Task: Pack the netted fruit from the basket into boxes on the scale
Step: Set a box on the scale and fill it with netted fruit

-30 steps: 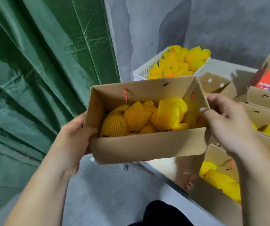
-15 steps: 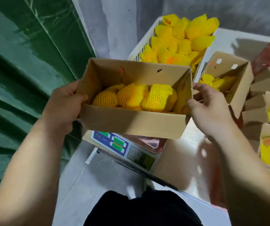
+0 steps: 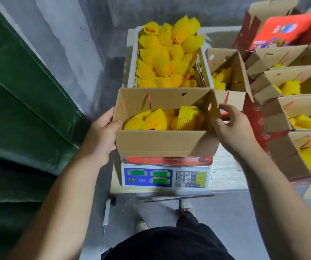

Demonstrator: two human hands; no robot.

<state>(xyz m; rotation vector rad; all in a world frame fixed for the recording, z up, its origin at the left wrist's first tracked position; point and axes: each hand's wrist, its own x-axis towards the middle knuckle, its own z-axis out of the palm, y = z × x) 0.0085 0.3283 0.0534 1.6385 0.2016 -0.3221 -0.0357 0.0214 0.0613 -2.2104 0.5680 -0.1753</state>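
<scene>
An open cardboard box (image 3: 166,142) sits on the pan of a digital scale (image 3: 166,177) at the table's front edge. Several fruits in yellow foam netting (image 3: 155,119) lie inside it. My left hand (image 3: 100,136) grips the box's left wall, thumb over the rim. My right hand (image 3: 233,132) holds the right wall, thumb at the rim and fingers curved behind it. Directly behind the box stands a white plastic basket (image 3: 132,72) heaped with netted fruit (image 3: 166,53).
Several open cardboard boxes (image 3: 275,113) holding netted fruit crowd the table on the right. A red printed carton (image 3: 282,29) leans at the back right. Green tarpaulin (image 3: 19,91) hangs on the left. My feet stand on the grey floor below the table.
Both hands carried the filled box rightward and down, from in front of the tarpaulin onto the scale. My view tilted down, bringing the scale's display and the floor into sight.
</scene>
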